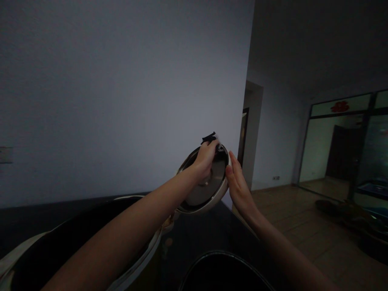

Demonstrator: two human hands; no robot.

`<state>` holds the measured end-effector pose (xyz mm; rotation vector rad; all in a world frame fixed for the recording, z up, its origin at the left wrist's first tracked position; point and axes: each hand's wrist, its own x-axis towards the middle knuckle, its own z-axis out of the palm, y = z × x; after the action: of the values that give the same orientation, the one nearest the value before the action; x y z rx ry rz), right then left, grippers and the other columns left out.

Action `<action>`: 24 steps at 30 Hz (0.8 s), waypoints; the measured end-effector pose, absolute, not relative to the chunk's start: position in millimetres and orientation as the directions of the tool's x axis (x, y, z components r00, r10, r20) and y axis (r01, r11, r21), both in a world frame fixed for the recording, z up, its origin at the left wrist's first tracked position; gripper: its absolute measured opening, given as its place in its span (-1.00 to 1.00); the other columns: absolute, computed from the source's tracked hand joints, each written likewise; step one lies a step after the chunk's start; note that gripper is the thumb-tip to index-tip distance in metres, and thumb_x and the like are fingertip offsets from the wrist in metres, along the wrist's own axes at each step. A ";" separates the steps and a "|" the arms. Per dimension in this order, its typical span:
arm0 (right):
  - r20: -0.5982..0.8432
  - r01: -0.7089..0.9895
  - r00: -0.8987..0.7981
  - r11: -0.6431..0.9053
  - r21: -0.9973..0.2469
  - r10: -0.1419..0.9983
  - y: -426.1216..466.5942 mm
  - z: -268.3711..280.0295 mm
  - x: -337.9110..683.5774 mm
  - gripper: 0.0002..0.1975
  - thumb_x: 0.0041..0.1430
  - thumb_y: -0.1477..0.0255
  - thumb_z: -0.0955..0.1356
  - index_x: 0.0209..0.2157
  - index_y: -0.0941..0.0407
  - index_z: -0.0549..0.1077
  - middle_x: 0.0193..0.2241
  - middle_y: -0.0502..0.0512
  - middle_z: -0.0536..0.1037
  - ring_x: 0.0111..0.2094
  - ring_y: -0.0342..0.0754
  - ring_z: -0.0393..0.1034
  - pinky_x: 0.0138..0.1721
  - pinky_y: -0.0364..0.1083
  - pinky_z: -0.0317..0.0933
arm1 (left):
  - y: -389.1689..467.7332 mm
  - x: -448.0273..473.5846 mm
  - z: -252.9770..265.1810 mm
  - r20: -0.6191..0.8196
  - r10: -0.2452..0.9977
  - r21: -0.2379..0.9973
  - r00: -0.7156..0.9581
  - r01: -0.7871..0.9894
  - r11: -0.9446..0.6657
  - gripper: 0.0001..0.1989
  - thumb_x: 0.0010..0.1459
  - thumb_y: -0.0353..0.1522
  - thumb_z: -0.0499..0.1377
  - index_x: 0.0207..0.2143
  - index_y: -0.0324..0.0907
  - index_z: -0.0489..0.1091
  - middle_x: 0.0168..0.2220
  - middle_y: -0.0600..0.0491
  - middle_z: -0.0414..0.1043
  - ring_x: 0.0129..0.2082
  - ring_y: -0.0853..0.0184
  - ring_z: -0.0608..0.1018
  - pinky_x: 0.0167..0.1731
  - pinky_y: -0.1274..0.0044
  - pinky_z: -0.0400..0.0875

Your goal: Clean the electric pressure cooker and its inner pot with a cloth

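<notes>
A round, shallow pot lid (197, 198) with a shiny rim and a pale outer side is tilted up over the dark counter. My left hand (206, 155) reaches across it, fingers closed on a crumpled black-and-white cloth (209, 138) at the upper edge. Against the lid's right side lies my right hand (239, 188), fingers together along the outer wall and thumb at the rim, supporting it. My left forearm covers part of the lid's left side.
A big dark-lined pot (60, 242) with a pale rim stands at lower left, partly behind my left arm. Another dark round vessel (222, 279) is at the bottom edge. The black counter (197, 234) meets a pale wall (136, 101); a tiled floor (287, 214) lies to the right.
</notes>
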<state>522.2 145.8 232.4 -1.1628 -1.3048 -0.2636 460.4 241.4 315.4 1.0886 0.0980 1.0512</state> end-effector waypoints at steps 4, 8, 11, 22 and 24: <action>0.836 0.728 0.327 0.446 -0.520 0.440 145.9 234.4 521.2 -0.32 0.24 -0.12 0.18 0.30 -0.16 0.09 0.39 -0.01 0.00 0.41 0.07 -0.21 0.38 0.28 -0.32 | 254.8 454.6 326.5 0.365 0.744 0.824 0.559 -0.566 0.021 -0.77 0.24 -0.28 0.21 -0.44 -0.22 0.44 -0.46 0.00 0.49 -0.44 0.37 0.51 -0.27 0.53 0.37; 0.834 0.728 0.333 0.442 -0.524 0.439 146.2 236.2 520.0 -0.29 0.23 -0.14 0.18 0.31 -0.13 0.09 0.39 0.02 0.00 0.41 0.07 -0.20 0.38 0.27 -0.33 | 268.8 459.1 342.2 0.289 0.755 0.897 0.589 -0.442 0.001 -0.81 0.22 -0.28 0.25 -0.32 -0.25 0.45 -0.34 -0.02 0.50 -0.38 0.35 0.53 -0.28 0.49 0.43; 0.828 0.728 0.342 0.432 -0.532 0.443 146.0 235.5 519.7 -0.25 0.23 -0.15 0.17 0.33 -0.08 0.06 0.40 0.06 -0.02 0.41 0.08 -0.23 0.39 0.26 -0.36 | 271.0 464.4 350.3 0.257 0.736 0.934 0.626 -0.356 -0.024 -0.72 0.27 -0.27 0.19 -0.04 -0.23 0.40 -0.06 -0.06 0.46 -0.17 0.27 0.55 -0.17 0.35 0.50; 0.836 0.732 0.345 0.435 -0.524 0.426 145.8 233.9 519.6 -0.30 0.23 -0.13 0.18 0.30 -0.13 0.08 0.39 0.05 0.00 0.41 0.10 -0.20 0.38 0.29 -0.32 | 266.5 465.2 343.0 0.262 0.726 0.946 0.636 -0.320 -0.062 -0.65 0.28 -0.25 0.18 0.07 -0.19 0.36 0.07 -0.10 0.39 -0.04 0.19 0.51 -0.07 0.26 0.48; 0.844 0.738 0.340 0.438 -0.513 0.415 146.7 234.0 519.5 -0.32 0.23 -0.13 0.18 0.29 -0.14 0.10 0.38 0.05 0.04 0.40 0.11 -0.17 0.37 0.30 -0.30 | 261.7 461.6 337.3 0.282 0.703 0.940 0.653 -0.336 -0.065 -0.65 0.28 -0.25 0.18 0.06 -0.20 0.36 0.06 -0.10 0.39 -0.05 0.19 0.52 -0.08 0.26 0.49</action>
<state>519.5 146.7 234.0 -1.1754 -1.2796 -0.2894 461.6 261.7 337.3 1.3923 0.3350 0.8778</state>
